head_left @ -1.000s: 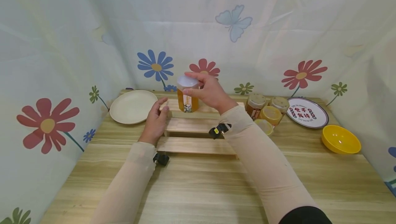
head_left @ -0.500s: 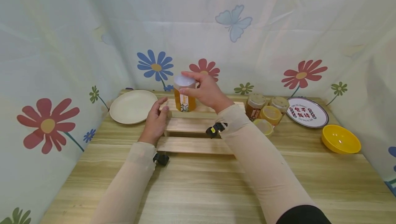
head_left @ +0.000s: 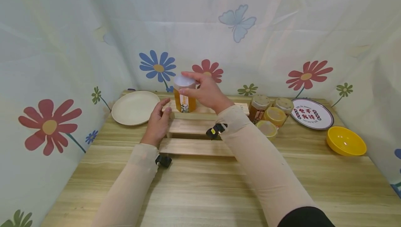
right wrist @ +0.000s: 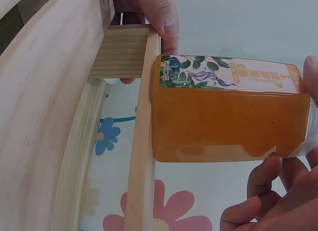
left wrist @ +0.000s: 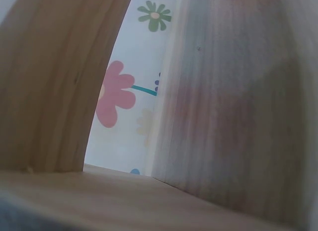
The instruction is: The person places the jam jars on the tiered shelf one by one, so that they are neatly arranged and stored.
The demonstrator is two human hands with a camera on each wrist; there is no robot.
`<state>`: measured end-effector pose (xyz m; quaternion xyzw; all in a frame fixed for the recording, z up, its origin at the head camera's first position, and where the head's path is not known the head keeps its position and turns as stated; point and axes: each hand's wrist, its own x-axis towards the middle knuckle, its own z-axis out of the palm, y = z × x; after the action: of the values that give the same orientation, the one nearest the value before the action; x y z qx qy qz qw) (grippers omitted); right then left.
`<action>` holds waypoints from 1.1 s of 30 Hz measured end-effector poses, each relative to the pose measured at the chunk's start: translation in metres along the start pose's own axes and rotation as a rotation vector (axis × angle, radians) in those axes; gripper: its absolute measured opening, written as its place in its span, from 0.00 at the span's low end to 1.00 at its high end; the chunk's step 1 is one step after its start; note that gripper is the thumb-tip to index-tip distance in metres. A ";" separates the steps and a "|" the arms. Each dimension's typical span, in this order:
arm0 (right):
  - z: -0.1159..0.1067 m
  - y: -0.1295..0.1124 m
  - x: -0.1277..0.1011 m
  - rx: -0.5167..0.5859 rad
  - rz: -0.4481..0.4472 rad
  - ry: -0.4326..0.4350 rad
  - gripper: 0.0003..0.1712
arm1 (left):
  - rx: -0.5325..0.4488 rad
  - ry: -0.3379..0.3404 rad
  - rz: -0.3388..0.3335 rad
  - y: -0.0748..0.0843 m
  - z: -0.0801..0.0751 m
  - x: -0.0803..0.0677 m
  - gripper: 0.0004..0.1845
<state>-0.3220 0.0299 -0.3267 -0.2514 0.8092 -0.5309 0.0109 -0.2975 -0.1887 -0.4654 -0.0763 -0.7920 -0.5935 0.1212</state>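
Note:
My right hand (head_left: 196,88) grips a honey jar (head_left: 185,96) with a white lid, fingers round its top. The jar is upright, its base at the left part of the top step of a wooden stepped rack (head_left: 197,147). In the right wrist view the jar (right wrist: 228,121) shows amber honey and a leafy label, its bottom against the top plank (right wrist: 141,156). My left hand (head_left: 159,118) holds the rack's left end, its thumb (right wrist: 161,12) on the top step. The left wrist view shows only rack planks (left wrist: 238,102) up close.
A cream plate (head_left: 135,107) lies at the back left. Right of the rack stand several honey jars (head_left: 258,106), then a printed round plate (head_left: 311,114) and a yellow bowl (head_left: 346,140). Flowered cloth walls close in the wooden table (head_left: 200,192) on three sides.
My right hand has carried the jar a little to the left and lower, onto the top step. The left hand has stayed on the rack's end.

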 end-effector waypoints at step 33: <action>0.013 -0.003 0.013 0.029 0.010 0.011 0.37 | 0.000 -0.002 0.005 0.002 -0.001 -0.001 0.26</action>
<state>-0.3288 0.0128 -0.3267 -0.2440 0.8027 -0.5440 0.0129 -0.2961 -0.1887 -0.4630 -0.0787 -0.7918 -0.5933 0.1219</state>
